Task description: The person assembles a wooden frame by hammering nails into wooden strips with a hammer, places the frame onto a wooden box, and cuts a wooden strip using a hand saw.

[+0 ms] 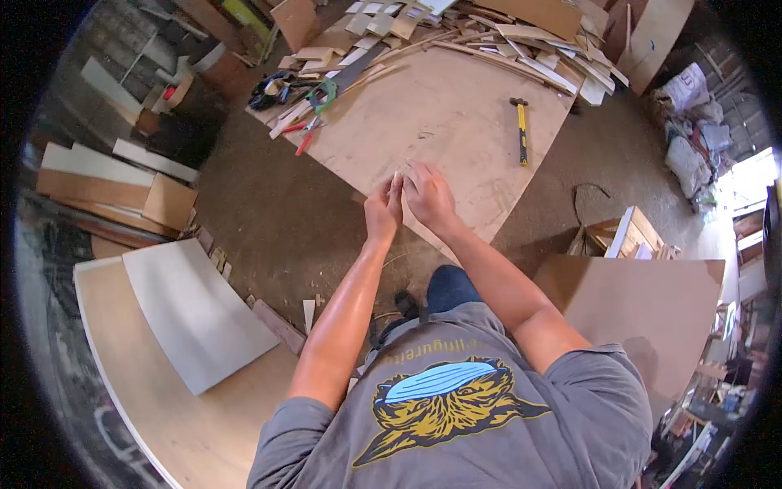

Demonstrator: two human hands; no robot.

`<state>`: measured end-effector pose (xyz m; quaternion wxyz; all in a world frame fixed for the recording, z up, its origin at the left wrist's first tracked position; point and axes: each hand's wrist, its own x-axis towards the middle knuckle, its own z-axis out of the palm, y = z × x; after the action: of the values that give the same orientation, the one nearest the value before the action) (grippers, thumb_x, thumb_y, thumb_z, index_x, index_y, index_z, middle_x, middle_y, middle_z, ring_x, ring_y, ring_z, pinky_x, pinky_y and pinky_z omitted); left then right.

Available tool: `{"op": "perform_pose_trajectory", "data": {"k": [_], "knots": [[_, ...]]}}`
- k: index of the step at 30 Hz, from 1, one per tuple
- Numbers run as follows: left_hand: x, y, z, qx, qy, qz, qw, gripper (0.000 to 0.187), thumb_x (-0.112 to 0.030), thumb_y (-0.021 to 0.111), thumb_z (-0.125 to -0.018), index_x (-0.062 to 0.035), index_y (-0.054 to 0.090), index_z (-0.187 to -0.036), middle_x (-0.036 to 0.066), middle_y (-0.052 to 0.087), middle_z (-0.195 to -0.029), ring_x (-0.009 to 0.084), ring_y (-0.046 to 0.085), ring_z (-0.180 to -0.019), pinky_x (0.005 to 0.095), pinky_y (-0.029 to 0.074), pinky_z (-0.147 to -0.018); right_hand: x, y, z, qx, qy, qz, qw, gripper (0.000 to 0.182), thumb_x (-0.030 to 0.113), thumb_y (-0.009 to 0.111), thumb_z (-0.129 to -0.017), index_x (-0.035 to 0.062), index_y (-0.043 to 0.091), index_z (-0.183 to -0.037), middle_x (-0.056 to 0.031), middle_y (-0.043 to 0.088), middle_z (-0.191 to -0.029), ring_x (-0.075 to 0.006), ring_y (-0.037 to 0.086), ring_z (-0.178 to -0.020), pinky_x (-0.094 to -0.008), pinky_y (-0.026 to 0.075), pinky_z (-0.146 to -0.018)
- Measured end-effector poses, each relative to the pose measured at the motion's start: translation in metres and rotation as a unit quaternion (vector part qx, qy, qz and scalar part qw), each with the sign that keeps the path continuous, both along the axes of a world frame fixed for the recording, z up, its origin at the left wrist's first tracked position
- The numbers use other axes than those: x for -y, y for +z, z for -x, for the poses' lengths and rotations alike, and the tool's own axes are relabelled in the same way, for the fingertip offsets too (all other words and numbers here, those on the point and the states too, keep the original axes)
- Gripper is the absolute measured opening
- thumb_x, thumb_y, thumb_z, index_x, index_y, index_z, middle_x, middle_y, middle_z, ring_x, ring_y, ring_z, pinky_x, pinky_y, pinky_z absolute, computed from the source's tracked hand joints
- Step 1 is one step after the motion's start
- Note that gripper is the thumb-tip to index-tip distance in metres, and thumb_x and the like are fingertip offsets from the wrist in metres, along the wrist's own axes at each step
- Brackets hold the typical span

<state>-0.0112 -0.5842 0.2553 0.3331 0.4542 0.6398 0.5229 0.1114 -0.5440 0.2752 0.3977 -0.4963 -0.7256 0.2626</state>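
Note:
My left hand (383, 210) is closed, with its thumb and fingers pressed together and pointing away from me. Close beside it, my right hand (429, 194) has its fingers bent inward toward the left fingertips. Whatever lies between the fingertips is too small to make out. Both hands are above the near corner of a large plywood-topped table (464, 122). Farther right on that top lies a hammer (522, 132) with a yellow and black handle. Red-handled pliers (306, 135) rest at the table's left edge, near a green tool (322, 95).
Wood offcuts (554, 53) are heaped along the table's far side. To my left stands a curved panel (114, 326) bearing a white sheet (195, 318). A brown board (652, 310) is at my right. Sacks (688, 163) sit by the right wall.

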Motion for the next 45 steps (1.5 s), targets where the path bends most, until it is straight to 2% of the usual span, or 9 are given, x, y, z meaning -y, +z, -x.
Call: {"op": "perform_pose_trajectory", "data": {"k": [5, 10, 13, 14, 20, 26, 29, 35, 45], "knots": [[-0.058, -0.032, 0.017, -0.108, -0.074, 0.034, 0.991, 0.049, -0.04, 0.059, -0.108, 0.0033, 0.071, -0.126, 0.027, 0.076, -0.104, 0.0349, 0.076, -0.096, 0.0422, 0.057, -0.084, -0.047, -0.039, 0.007, 0.048, -0.071, 0.088, 0.992, 0.037, 0.026, 0.067, -0.095, 0.0083, 0.067, -0.127, -0.0179, 0.067, -0.13, -0.039, 0.063, -0.12, -0.0477, 0.053, -0.099], [-0.125, -0.102, 0.042, -0.2, -0.149, 0.082, 0.965, 0.044, -0.034, 0.058, -0.107, 0.0011, 0.068, -0.131, 0.024, 0.074, -0.121, 0.0438, 0.068, -0.119, 0.0486, 0.053, -0.098, -0.113, -0.101, 0.005, 0.164, -0.08, 0.157, 0.971, 0.055, 0.032, 0.068, -0.095, 0.0066, 0.057, -0.143, -0.0164, 0.058, -0.146, -0.0381, 0.053, -0.137, -0.0487, 0.046, -0.112], [-0.151, -0.14, 0.058, -0.377, -0.222, 0.08, 0.896, 0.047, -0.032, 0.054, -0.108, 0.002, 0.06, -0.141, 0.024, 0.06, -0.146, 0.0441, 0.051, -0.142, 0.0504, 0.041, -0.117, -0.143, -0.131, 0.016, 0.257, -0.068, 0.212, 0.941, 0.071, 0.033, 0.07, -0.095, 0.0069, 0.044, -0.155, -0.0164, 0.043, -0.161, -0.0371, 0.037, -0.151, -0.0508, 0.034, -0.122], [-0.162, -0.145, 0.063, -0.392, -0.288, 0.17, 0.857, 0.055, -0.029, 0.053, -0.107, -0.0024, 0.046, -0.155, 0.019, 0.042, -0.164, 0.0429, 0.032, -0.154, 0.056, 0.028, -0.126, -0.146, -0.141, 0.017, 0.287, -0.059, 0.237, 0.926, 0.078, 0.033, 0.071, -0.094, 0.0072, 0.038, -0.16, -0.0166, 0.037, -0.166, -0.0367, 0.03, -0.156, -0.0515, 0.029, -0.126], [-0.21, -0.2, 0.078, -0.505, -0.397, 0.1, 0.76, 0.066, -0.031, 0.054, -0.104, -0.0076, 0.034, -0.164, 0.009, 0.027, -0.173, 0.0413, 0.02, -0.16, 0.0655, 0.02, -0.126, -0.163, -0.215, 0.028, 0.345, -0.004, 0.188, 0.919, 0.074, 0.027, 0.065, -0.097, 0.0103, 0.035, -0.163, -0.0117, 0.027, -0.172, -0.0353, 0.02, -0.161, -0.0573, 0.023, -0.127], [-0.249, -0.219, 0.088, -0.484, -0.408, 0.067, 0.771, 0.072, -0.024, 0.061, -0.1, -0.0072, 0.033, -0.164, 0.007, 0.029, -0.173, 0.0399, 0.019, -0.16, 0.0656, 0.022, -0.124, -0.188, -0.216, 0.043, 0.388, -0.053, 0.158, 0.907, 0.068, 0.021, 0.062, -0.096, 0.0123, 0.041, -0.16, -0.0093, 0.034, -0.17, -0.0342, 0.026, -0.159, -0.0573, 0.027, -0.126], [-0.275, -0.216, 0.094, -0.493, -0.441, 0.065, 0.747, 0.062, -0.037, 0.05, -0.108, -0.0113, 0.036, -0.164, 0.007, 0.029, -0.173, 0.0363, 0.021, -0.16, 0.0604, 0.019, -0.127, -0.204, -0.223, 0.043, 0.346, -0.089, 0.118, 0.927, 0.06, 0.021, 0.067, -0.093, 0.012, 0.053, -0.151, -0.0117, 0.05, -0.157, -0.0358, 0.041, -0.149, -0.0548, 0.037, -0.118], [-0.327, -0.248, 0.111, -0.396, -0.393, -0.077, 0.826, 0.065, -0.029, 0.075, -0.091, -0.0159, 0.057, -0.152, 0.016, 0.035, -0.168, 0.0448, 0.032, -0.153, 0.0557, 0.033, -0.123, -0.226, -0.225, 0.045, 0.285, -0.313, 0.148, 0.894, 0.057, 0.033, 0.08, -0.088, 0.0111, 0.062, -0.138, -0.0118, 0.066, -0.127, -0.0335, 0.061, -0.117, -0.0479, 0.051, -0.098], [-0.376, -0.245, 0.11, -0.418, -0.46, -0.082, 0.779, 0.054, -0.049, 0.071, -0.095, -0.0349, 0.063, -0.146, 0.016, 0.034, -0.168, 0.0412, 0.027, -0.156, 0.0592, 0.029, -0.124, -0.237, -0.251, 0.062, 0.262, -0.312, 0.145, 0.902, 0.05, 0.035, 0.076, -0.093, 0.018, 0.066, -0.139, -0.0064, 0.063, -0.128, -0.0314, 0.059, -0.118, -0.0475, 0.052, -0.097]]}}
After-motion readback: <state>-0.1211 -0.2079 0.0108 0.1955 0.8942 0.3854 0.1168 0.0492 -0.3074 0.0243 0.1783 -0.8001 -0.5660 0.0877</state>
